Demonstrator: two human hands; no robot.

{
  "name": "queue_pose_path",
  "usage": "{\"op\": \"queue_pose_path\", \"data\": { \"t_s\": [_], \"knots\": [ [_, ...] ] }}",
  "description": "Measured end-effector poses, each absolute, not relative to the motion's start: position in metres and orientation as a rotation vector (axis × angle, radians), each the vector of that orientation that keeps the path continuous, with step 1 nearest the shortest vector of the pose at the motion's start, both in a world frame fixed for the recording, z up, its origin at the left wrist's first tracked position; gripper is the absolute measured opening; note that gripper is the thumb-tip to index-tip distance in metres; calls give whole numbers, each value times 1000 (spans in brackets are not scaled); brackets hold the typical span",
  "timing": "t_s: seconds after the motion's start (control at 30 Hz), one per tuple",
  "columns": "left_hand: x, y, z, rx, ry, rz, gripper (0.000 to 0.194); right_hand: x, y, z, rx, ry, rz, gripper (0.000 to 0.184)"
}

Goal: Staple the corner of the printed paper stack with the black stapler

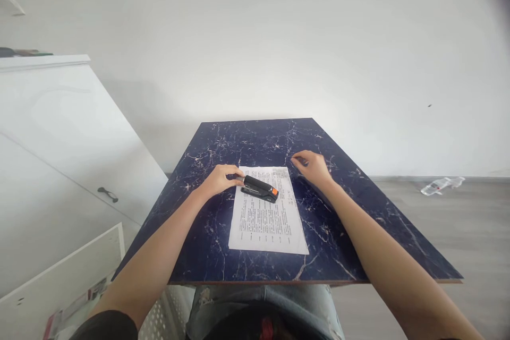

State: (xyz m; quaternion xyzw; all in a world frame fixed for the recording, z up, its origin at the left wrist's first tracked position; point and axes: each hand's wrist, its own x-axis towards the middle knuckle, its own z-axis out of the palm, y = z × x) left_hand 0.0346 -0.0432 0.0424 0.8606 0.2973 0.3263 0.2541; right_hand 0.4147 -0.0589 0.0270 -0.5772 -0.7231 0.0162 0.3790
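Observation:
A black stapler [258,189] with an orange tip lies across the upper part of a printed sheet of paper [266,244]. My left hand [220,179] comes in from the left, its thumb and fingers closed around the stapler's left end, over the paper's upper left edge. Just past the paper's upper right corner, my right hand [313,166] rests low over the table, apart from the sheet. Its fingers are curled with thumb and forefinger together; anything between them is too small or hidden to make out.
The dark blue marble-patterned table [211,143] narrows toward a white wall [255,37]. At the left stands a white cabinet [59,133] with a dark handle [107,194]. A clear plastic item [436,186] lies on the grey floor [458,228] to the right.

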Motion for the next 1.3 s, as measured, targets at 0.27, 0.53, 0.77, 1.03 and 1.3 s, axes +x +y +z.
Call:
{"op": "queue_pose_path", "data": {
  "t_s": [0.27, 0.53, 0.77, 1.03, 1.3],
  "knots": [
    [23, -34, 36, 2364, 779, 803, 15, 334, -84, 22, -971, -2045, 362, 22],
    [24, -29, 28, 2322, 756, 729, 18, 334, -88, 25, -838, -2252, 621, 57],
    [25, -29, 27, 2317, 763, 698, 17, 326, -96, 31, -919, -2378, 612, 45],
    [25, -26, 24, 2289, 831, 706, 20, 326, -97, 33, -938, -2402, 616, 38],
    [25, -29, 29, 2305, 821, 644, 22, 328, -95, 31, -950, -2413, 607, 38]
  ]
}}
